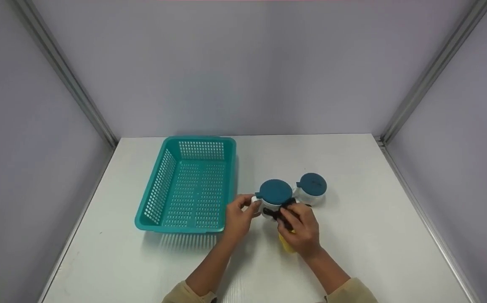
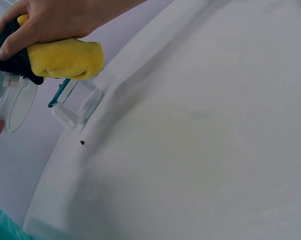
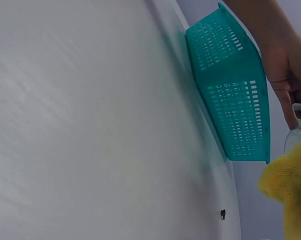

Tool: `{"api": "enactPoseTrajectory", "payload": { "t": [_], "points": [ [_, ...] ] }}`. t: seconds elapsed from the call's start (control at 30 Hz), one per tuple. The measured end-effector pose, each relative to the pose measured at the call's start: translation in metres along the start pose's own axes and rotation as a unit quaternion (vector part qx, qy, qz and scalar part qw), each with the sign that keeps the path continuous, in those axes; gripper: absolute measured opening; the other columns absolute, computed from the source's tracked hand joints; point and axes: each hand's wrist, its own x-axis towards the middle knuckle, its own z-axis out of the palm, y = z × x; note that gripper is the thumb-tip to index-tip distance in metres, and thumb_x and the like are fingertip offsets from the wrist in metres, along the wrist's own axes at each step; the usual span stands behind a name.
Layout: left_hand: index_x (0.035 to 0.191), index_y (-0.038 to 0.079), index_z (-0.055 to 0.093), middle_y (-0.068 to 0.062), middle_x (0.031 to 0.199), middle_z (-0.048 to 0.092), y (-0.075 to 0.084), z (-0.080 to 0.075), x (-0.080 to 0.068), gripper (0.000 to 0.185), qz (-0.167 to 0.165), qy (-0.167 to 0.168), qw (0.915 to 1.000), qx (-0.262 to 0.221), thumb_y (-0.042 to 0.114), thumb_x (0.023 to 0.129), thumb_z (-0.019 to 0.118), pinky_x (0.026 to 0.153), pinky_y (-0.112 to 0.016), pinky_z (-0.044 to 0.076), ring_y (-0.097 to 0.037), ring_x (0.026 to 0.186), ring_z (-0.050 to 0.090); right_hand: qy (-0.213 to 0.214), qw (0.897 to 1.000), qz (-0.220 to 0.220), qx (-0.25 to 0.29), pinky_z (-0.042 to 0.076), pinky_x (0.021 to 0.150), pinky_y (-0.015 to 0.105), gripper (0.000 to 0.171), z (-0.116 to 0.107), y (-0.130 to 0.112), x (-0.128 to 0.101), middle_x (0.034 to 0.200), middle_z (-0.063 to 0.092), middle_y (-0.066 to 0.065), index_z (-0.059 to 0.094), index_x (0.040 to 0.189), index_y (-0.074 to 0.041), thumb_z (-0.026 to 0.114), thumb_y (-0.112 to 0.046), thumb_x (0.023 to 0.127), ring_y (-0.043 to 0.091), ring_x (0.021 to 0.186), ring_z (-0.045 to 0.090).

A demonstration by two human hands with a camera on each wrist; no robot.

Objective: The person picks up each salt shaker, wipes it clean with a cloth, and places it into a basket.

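Observation:
Two clear jars with teal lids stand on the white table. My left hand pinches the white handle of the nearer jar. Against this jar's front my right hand grips a yellow and black cloth. The left wrist view shows the right hand curled round the yellow cloth beside the clear jar. In the right wrist view the left hand is at the jar's handle, with a corner of the cloth at the lower right. The second jar stands untouched to the right.
A teal perforated basket lies on the table to the left of my hands, with nothing in it; the same basket is seen in the right wrist view. Grey booth walls close in the back and both sides.

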Motion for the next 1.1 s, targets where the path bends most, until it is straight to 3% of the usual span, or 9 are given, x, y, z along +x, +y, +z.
{"api": "enactPoseTrajectory", "payload": {
  "t": [0.27, 0.57, 0.87, 1.1],
  "points": [
    [0.101, 0.007, 0.070, -0.007, 0.090, 0.066, -0.008, 0.010, -0.007, 0.012, 0.065, 0.027, 0.9974, 0.019, 0.011, 0.090, 0.072, 0.069, -0.028, 0.060, -0.017, 0.086, 0.065, -0.028, 0.999, -0.009, -0.030, 0.051, 0.090, 0.025, 0.026, 0.001, -0.003, -0.001, 0.099, 0.067, 0.014, 0.076, 0.105, -0.003, 0.067, -0.021, 0.089, 0.026, 0.089, 0.060],
    [0.101, 0.009, 0.071, -0.007, 0.089, 0.065, -0.008, 0.014, -0.008, 0.012, 0.064, 0.056, 0.9962, 0.019, 0.014, 0.090, 0.072, 0.070, -0.026, 0.060, -0.016, 0.085, 0.065, -0.059, 0.998, -0.006, -0.038, 0.053, 0.087, 0.027, 0.027, 0.006, -0.005, -0.002, 0.101, 0.067, 0.012, 0.076, 0.108, -0.005, 0.067, -0.018, 0.087, 0.025, 0.091, 0.061],
    [0.101, 0.010, 0.070, -0.003, 0.089, 0.065, -0.002, 0.009, -0.004, 0.013, 0.097, 0.071, 0.9921, 0.036, 0.020, 0.092, 0.071, 0.069, -0.029, 0.060, -0.016, 0.087, 0.062, -0.103, 0.994, 0.002, -0.041, 0.053, 0.085, 0.028, 0.028, 0.010, -0.008, -0.004, 0.103, 0.066, 0.010, 0.075, 0.112, -0.007, 0.066, -0.019, 0.088, 0.022, 0.094, 0.060],
    [0.100, 0.012, 0.072, 0.000, 0.089, 0.066, -0.001, 0.003, -0.001, 0.013, 0.110, 0.091, 0.9880, 0.060, 0.022, 0.090, 0.072, 0.085, -0.034, 0.055, -0.014, 0.087, 0.061, -0.124, 0.991, 0.002, -0.049, 0.054, 0.080, 0.029, 0.028, 0.012, -0.006, -0.007, 0.102, 0.066, 0.009, 0.075, 0.112, -0.008, 0.067, -0.020, 0.088, 0.021, 0.093, 0.060]
  ]
}}
